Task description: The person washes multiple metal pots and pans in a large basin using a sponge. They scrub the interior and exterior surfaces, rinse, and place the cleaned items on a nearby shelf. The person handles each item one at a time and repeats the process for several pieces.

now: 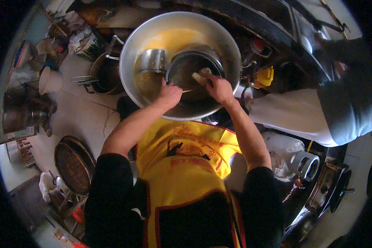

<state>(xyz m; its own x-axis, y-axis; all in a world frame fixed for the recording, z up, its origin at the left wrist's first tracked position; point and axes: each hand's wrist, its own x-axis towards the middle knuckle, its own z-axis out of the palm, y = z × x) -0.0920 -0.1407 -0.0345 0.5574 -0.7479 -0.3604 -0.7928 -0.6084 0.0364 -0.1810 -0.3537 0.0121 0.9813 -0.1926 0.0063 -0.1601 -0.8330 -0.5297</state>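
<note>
A large metal basin (130, 40) holds murky yellowish liquid. Inside it, a round dark pot (183, 69) with a metal rim lies with its open side towards me. My left hand (172, 95) grips the pot's near-left rim. A thin pale stick-like thing (188, 91) shows beside its fingers; I cannot tell what it is. My right hand (219, 88) holds a pale, rough-looking scrubbing pad (201, 76) against or just above the pot's inside. Left of the pot, a small cylindrical metal container (152, 60) lies partly in the liquid.
A dark cooking pot (107, 74) and a pale bucket (50, 80) stand on the left. Round woven trays (73, 164) lean at lower left. A gas cylinder (285, 158) is at right, below another person's light-trousered leg (288, 111). A yellow plastic object (264, 77) sits beside the basin.
</note>
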